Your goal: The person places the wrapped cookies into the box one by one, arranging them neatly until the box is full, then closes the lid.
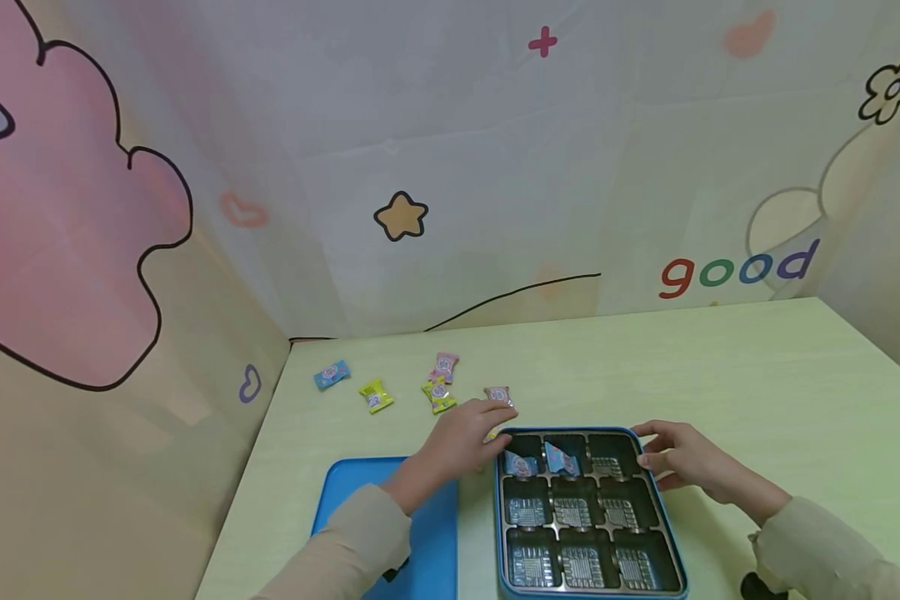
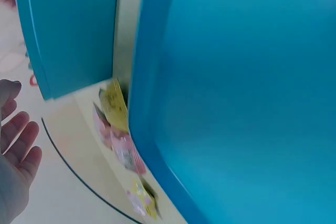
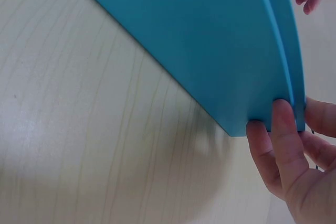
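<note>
A blue box [image 1: 591,596] with a dark insert of several square compartments stands on the table. Its two far-row compartments at left and middle each hold a blue wrapped candy [image 1: 562,461]. My left hand [image 1: 461,437] hovers by the box's far left corner with extended fingers and nothing in them; in the left wrist view its fingers [image 2: 29,145] are apart from the box. Just past its fingertips lies a pink wrapped candy [image 1: 498,395], and a yellow one is partly hidden behind it. My right hand [image 1: 690,458] grips the far right corner, fingers [image 3: 286,129] against the outer wall.
A blue tray-like lid [image 1: 435,533] lies left of the box, under my left forearm. Farther back are a blue candy [image 1: 332,375], a yellow-green candy [image 1: 376,396], a pink candy [image 1: 444,367] and another yellow-green candy [image 1: 438,395]. A printed backdrop [image 1: 495,167] rises behind the table.
</note>
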`<state>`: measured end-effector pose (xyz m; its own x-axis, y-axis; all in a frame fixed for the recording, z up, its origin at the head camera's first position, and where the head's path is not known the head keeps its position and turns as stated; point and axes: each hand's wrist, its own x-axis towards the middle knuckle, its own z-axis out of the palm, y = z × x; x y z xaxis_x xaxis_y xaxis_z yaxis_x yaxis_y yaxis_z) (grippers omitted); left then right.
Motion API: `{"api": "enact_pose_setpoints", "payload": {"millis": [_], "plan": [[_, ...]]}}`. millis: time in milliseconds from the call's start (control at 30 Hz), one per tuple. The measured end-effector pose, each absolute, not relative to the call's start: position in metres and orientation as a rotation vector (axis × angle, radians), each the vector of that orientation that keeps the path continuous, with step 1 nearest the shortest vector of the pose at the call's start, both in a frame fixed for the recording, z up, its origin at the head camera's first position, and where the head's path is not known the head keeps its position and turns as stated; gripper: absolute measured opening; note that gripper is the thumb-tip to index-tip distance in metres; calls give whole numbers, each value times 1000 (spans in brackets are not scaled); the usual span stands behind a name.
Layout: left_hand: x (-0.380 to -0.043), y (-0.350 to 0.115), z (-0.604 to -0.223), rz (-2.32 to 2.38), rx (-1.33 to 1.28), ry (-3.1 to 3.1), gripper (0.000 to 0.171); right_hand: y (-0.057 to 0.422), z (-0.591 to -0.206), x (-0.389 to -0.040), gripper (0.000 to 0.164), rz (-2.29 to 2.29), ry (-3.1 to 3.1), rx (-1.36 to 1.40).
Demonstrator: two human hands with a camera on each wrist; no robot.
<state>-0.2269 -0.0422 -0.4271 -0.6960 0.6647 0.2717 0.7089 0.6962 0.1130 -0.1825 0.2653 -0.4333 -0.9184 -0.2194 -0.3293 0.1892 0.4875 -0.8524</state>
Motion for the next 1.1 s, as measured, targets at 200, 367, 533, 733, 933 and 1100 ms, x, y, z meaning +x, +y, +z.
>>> {"api": "enact_pose_setpoints", "payload": {"millis": [200,367,533,733,933,1100], "plan": [[-231,-56,-425,-384,-1022,-2712,35,266,-433,-183,52,-1409,2342,-19],[-234,-65,-427,-387,-977,-2728,36,266,-434,-183,52,-1405,2342,-18],[-237,-76,-430,-390,-939,-2707,35,266,-435,-184,51,-1400,2344,-17],[-242,-93,-437,-424,-887,-2703,35,266,-434,-184,51,-1397,2345,-11],[-246,-106,-445,-473,-834,-2730,36,265,-433,-184,52,-1395,2349,-11],[-250,-115,-449,-453,-777,-2731,36,265,-432,-183,52,-1389,2354,-4]]}}
